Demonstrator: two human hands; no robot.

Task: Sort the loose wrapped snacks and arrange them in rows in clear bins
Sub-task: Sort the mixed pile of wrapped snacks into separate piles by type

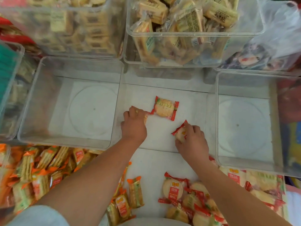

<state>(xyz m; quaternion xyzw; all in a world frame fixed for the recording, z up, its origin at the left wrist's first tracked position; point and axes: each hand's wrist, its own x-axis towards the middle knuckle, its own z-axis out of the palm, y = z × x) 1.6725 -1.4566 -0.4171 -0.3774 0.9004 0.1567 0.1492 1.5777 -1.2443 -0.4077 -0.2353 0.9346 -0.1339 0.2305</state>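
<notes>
Left hand [133,126], right hand [192,141] around red-wrapped snacks [180,133]

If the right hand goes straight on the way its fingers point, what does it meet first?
Probably the flat red-wrapped cracker in the middle bin, just beyond the packet the right hand holds; depth is unclear.

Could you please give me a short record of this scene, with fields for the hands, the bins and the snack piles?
left hand: grips a wrapped snack, mostly hidden
right hand: pinches a red-wrapped round cracker
middle bin: both hands inside; one flat cracker lies on its floor
near left: orange-wrapped pile
near right: red-wrapped pile
back bin: heaped with pale wrapped snacks
</notes>
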